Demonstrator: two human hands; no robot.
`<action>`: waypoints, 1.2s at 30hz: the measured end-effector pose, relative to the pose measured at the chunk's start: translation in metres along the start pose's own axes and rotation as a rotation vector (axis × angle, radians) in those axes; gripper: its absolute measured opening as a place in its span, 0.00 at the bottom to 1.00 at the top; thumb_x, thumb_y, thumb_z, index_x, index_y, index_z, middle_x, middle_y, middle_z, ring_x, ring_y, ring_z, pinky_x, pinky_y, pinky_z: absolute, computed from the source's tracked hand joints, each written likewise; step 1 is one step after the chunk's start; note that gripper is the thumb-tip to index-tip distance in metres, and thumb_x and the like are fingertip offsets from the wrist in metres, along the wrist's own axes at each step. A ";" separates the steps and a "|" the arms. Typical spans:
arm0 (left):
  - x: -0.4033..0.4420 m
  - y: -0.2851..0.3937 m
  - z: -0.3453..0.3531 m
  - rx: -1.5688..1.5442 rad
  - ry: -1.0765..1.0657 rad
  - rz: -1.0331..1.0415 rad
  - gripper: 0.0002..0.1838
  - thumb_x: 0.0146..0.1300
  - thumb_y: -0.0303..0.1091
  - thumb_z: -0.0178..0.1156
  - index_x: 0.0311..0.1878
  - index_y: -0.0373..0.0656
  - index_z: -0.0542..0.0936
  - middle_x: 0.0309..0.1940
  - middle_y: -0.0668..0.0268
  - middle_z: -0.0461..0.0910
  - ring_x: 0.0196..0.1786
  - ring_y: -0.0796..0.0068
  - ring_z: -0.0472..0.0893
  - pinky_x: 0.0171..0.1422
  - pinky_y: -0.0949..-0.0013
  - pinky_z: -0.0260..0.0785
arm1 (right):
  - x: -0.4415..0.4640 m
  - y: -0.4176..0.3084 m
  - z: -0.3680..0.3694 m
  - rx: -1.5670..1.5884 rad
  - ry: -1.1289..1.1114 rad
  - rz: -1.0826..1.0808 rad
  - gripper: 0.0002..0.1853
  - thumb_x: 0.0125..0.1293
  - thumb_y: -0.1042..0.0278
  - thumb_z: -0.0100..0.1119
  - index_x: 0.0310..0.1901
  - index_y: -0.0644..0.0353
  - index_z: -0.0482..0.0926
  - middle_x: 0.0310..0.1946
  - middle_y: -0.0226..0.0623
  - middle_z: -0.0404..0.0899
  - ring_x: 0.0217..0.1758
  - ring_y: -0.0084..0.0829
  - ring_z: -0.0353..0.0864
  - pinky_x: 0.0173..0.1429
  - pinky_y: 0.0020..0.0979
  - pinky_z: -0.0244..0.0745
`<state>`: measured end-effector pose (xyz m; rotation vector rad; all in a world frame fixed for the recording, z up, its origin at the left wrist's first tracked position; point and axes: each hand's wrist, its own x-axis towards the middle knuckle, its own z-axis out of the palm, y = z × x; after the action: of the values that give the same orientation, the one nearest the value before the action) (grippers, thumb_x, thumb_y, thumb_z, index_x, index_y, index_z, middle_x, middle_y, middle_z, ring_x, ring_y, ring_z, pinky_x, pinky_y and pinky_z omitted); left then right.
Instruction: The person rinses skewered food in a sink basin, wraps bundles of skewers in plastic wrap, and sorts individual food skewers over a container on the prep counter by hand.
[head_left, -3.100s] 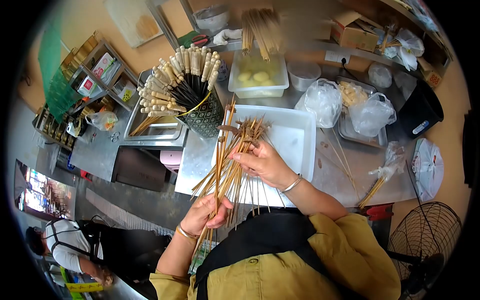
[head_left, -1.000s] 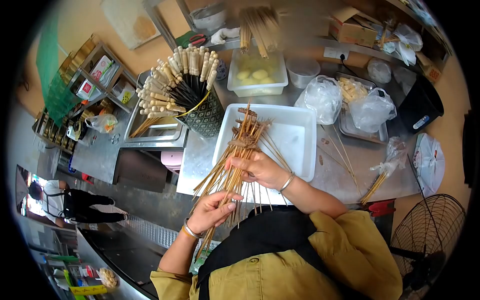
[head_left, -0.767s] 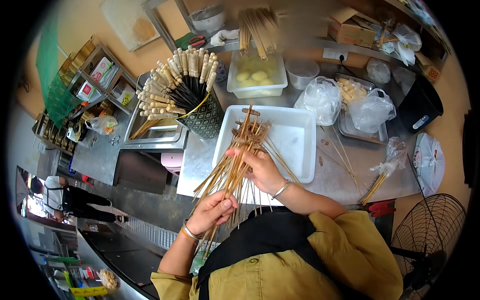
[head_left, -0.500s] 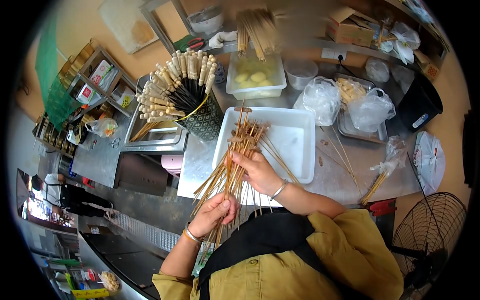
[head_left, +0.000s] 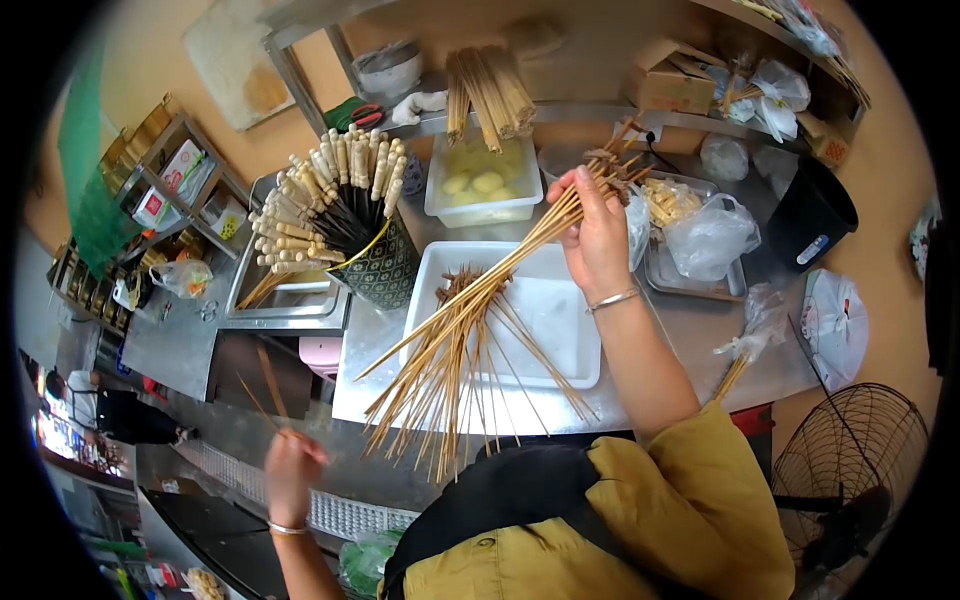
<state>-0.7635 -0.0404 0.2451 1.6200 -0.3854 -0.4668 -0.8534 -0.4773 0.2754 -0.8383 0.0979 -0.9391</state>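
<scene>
My right hand [head_left: 598,235] is closed around a bundle of thin wooden skewers, raised over the right rim of a white tray [head_left: 590,330]; brown pieces of food [head_left: 622,165] are on their upper tips. A second pile of skewers [head_left: 465,365] lies across the tray's left part and front rim, its food ends inside and its bare ends sticking out toward me. My left hand [head_left: 292,475] is low at the left, away from the tray, blurred and closed on a few thin sticks [head_left: 270,385].
A patterned bucket [head_left: 388,272] of wooden-handled skewers stands left of the tray. Behind it is a tub [head_left: 488,212] with yellow pieces in liquid. Plastic bags [head_left: 712,238], a black bin [head_left: 812,215] and a wire fan [head_left: 850,460] are at the right. A person [head_left: 120,412] is far left.
My right hand has moved up and right with a bundle of skewers, leaving others on the tray. My left hand has moved away to the left with a few sticks. The view has shifted.
</scene>
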 end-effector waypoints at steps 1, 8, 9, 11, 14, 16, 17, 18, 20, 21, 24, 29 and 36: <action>0.002 0.004 -0.003 0.003 0.154 0.053 0.13 0.70 0.40 0.46 0.32 0.42 0.71 0.26 0.70 0.72 0.26 0.83 0.68 0.31 0.82 0.62 | -0.001 0.007 0.003 -0.026 -0.037 0.036 0.13 0.69 0.58 0.49 0.31 0.57 0.73 0.24 0.30 0.75 0.17 0.13 0.64 0.17 0.16 0.52; 0.003 0.053 0.025 0.362 0.100 0.079 0.10 0.67 0.38 0.50 0.40 0.43 0.77 0.23 0.79 0.68 0.21 0.92 0.58 0.24 0.85 0.48 | -0.023 0.111 -0.006 -0.091 -0.241 0.685 0.10 0.67 0.61 0.52 0.31 0.56 0.73 0.23 0.32 0.75 0.14 0.16 0.62 0.13 0.16 0.47; 0.007 0.047 0.027 0.355 0.044 0.058 0.10 0.67 0.37 0.51 0.41 0.43 0.77 0.24 0.79 0.68 0.21 0.92 0.58 0.24 0.85 0.49 | -0.020 0.135 -0.020 -0.088 -0.248 0.687 0.10 0.67 0.61 0.52 0.31 0.56 0.73 0.23 0.32 0.75 0.14 0.16 0.62 0.13 0.16 0.47; 0.016 0.031 0.033 0.350 -0.032 -0.021 0.10 0.66 0.36 0.52 0.43 0.42 0.77 0.24 0.79 0.68 0.22 0.93 0.58 0.24 0.85 0.49 | -0.013 0.178 -0.042 -0.118 -0.115 1.090 0.11 0.66 0.60 0.54 0.30 0.58 0.72 0.21 0.33 0.75 0.11 0.17 0.59 0.12 0.18 0.45; 0.027 0.004 0.043 0.209 -0.148 -0.115 0.11 0.67 0.37 0.51 0.46 0.41 0.76 0.27 0.78 0.68 0.21 0.92 0.57 0.23 0.85 0.49 | -0.021 0.195 -0.054 -0.373 -0.159 1.054 0.15 0.64 0.57 0.57 0.29 0.61 0.72 0.17 0.34 0.73 0.09 0.17 0.56 0.10 0.21 0.44; 0.028 0.001 0.051 0.134 -0.194 -0.174 0.14 0.69 0.37 0.49 0.49 0.39 0.75 0.28 0.78 0.68 0.22 0.92 0.57 0.24 0.85 0.49 | -0.013 0.202 -0.062 -0.489 -0.229 1.067 0.17 0.62 0.54 0.59 0.27 0.61 0.72 0.16 0.34 0.72 0.08 0.17 0.55 0.10 0.22 0.45; 0.030 0.000 0.054 0.134 -0.194 -0.181 0.14 0.69 0.37 0.49 0.49 0.39 0.75 0.28 0.78 0.68 0.22 0.92 0.57 0.24 0.85 0.49 | -0.008 0.205 -0.068 -0.609 -0.299 1.076 0.20 0.61 0.51 0.60 0.26 0.61 0.72 0.14 0.33 0.71 0.07 0.16 0.54 0.10 0.22 0.47; 0.032 -0.002 0.057 0.121 -0.203 -0.183 0.14 0.69 0.38 0.48 0.49 0.39 0.75 0.28 0.78 0.68 0.22 0.92 0.57 0.24 0.85 0.49 | -0.002 0.199 -0.069 -0.861 -0.370 1.067 0.22 0.56 0.47 0.64 0.23 0.60 0.72 0.12 0.32 0.69 0.07 0.17 0.56 0.10 0.23 0.49; 0.038 -0.005 0.061 0.103 -0.245 -0.176 0.15 0.70 0.39 0.48 0.51 0.39 0.75 0.27 0.78 0.67 0.22 0.91 0.57 0.25 0.85 0.49 | -0.001 0.180 -0.056 -0.965 -0.455 1.016 0.23 0.55 0.46 0.65 0.22 0.60 0.73 0.11 0.31 0.69 0.06 0.18 0.57 0.10 0.24 0.49; 0.040 -0.003 0.064 0.107 -0.253 -0.176 0.15 0.70 0.39 0.48 0.51 0.39 0.75 0.27 0.78 0.67 0.22 0.91 0.57 0.25 0.85 0.49 | -0.001 0.175 -0.051 -1.066 -0.546 0.949 0.24 0.54 0.45 0.65 0.22 0.60 0.73 0.10 0.30 0.69 0.06 0.19 0.57 0.10 0.24 0.50; 0.047 0.006 0.077 0.110 -0.325 -0.198 0.15 0.70 0.39 0.47 0.51 0.39 0.75 0.26 0.78 0.67 0.22 0.91 0.57 0.25 0.85 0.49 | 0.004 0.176 -0.058 -1.197 -0.591 0.912 0.24 0.56 0.43 0.62 0.20 0.60 0.76 0.10 0.30 0.70 0.07 0.24 0.60 0.11 0.26 0.55; 0.060 0.013 0.092 0.003 -0.324 -0.207 0.17 0.70 0.41 0.46 0.48 0.39 0.76 0.24 0.79 0.66 0.22 0.91 0.58 0.26 0.84 0.49 | 0.020 0.172 -0.080 -1.390 -0.821 0.788 0.28 0.58 0.38 0.56 0.22 0.60 0.78 0.12 0.31 0.72 0.13 0.23 0.67 0.21 0.29 0.65; 0.076 0.037 0.108 0.038 -0.380 -0.213 0.15 0.71 0.39 0.45 0.45 0.38 0.76 0.22 0.79 0.64 0.18 0.91 0.55 0.21 0.85 0.45 | -0.015 0.099 -0.098 0.370 -0.268 1.049 0.10 0.66 0.60 0.53 0.35 0.58 0.74 0.19 0.25 0.69 0.22 0.24 0.65 0.31 0.25 0.65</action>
<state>-0.7532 -0.1755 0.2686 1.6151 -0.5086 -0.9413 -0.8372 -0.4936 0.1369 -0.4468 0.1087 0.1482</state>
